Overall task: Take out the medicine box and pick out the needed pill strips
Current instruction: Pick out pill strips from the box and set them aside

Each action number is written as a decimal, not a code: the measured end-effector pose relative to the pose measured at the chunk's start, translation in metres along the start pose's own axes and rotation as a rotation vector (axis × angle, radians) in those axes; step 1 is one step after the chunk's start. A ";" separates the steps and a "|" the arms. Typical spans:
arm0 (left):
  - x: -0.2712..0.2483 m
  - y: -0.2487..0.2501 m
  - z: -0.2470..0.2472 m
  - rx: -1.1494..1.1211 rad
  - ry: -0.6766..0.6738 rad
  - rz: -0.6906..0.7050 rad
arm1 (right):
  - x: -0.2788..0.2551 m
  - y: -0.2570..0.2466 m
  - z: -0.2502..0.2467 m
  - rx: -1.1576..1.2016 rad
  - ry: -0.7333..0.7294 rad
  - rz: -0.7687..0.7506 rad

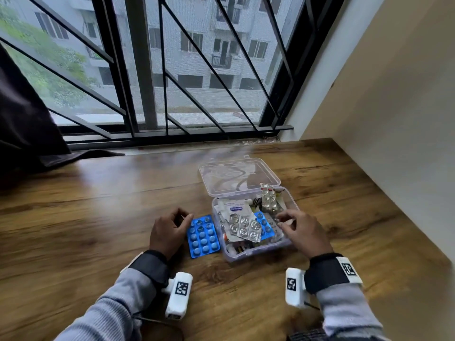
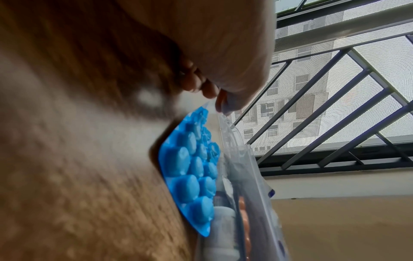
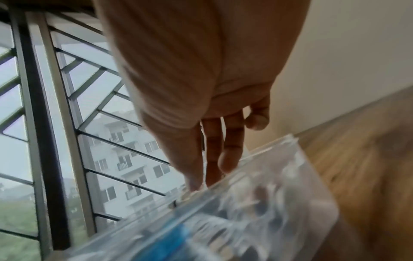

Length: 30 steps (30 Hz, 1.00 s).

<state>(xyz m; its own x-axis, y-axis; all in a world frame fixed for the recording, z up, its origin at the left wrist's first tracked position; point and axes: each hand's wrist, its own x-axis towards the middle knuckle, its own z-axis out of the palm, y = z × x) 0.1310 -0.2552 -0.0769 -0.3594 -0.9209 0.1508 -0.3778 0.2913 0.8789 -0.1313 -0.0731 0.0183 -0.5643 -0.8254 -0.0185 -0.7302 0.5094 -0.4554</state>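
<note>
Nearest, two grey sleeves (image 1: 118, 299) come in over the near edge of the wooden table (image 1: 73, 217), each wrist strapped with a white camera block. The left hand (image 1: 167, 232) rests on the wood just left of a blue pill strip (image 1: 203, 236), its fingers loosely curled and holding nothing; whether the fingertips touch the strip's far corner cannot be told. That strip lies flat on the table, its long side just beside the left wall of the medicine box (image 1: 256, 252).

The right hand (image 1: 305, 232) hovers over the right part of the open box, fingers (image 3: 232, 150) spread slightly apart and bent down toward the contents, gripping nothing that can be seen. Inside, silver pill strips (image 1: 243, 227) lie heaped over a second blue strip (image 1: 264, 223) and white packets; another silver strip (image 1: 268, 196) stands tilted at the far right corner.

Beyond, the clear lid (image 1: 237, 175) lies folded back toward the table's far edge. Behind it is a barred window (image 1: 172, 70), with a dark curtain (image 1: 27, 119) at the far left corner.
</note>
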 end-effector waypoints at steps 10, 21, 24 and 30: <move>-0.001 0.002 0.000 -0.015 -0.004 0.001 | 0.007 -0.008 0.022 -0.060 -0.142 0.135; -0.001 0.001 0.000 -0.007 -0.020 -0.001 | 0.009 0.004 0.001 0.425 -0.103 0.176; -0.001 0.003 0.000 -0.008 -0.018 -0.002 | 0.009 0.006 0.002 0.428 -0.059 0.183; -0.002 0.002 -0.001 -0.007 -0.022 -0.012 | 0.008 0.003 0.000 0.402 0.062 0.248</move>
<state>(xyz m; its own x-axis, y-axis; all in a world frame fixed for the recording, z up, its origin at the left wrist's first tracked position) 0.1318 -0.2534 -0.0754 -0.3738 -0.9184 0.1297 -0.3768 0.2781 0.8835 -0.1384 -0.0782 0.0165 -0.7335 -0.6685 -0.1228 -0.3702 0.5444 -0.7527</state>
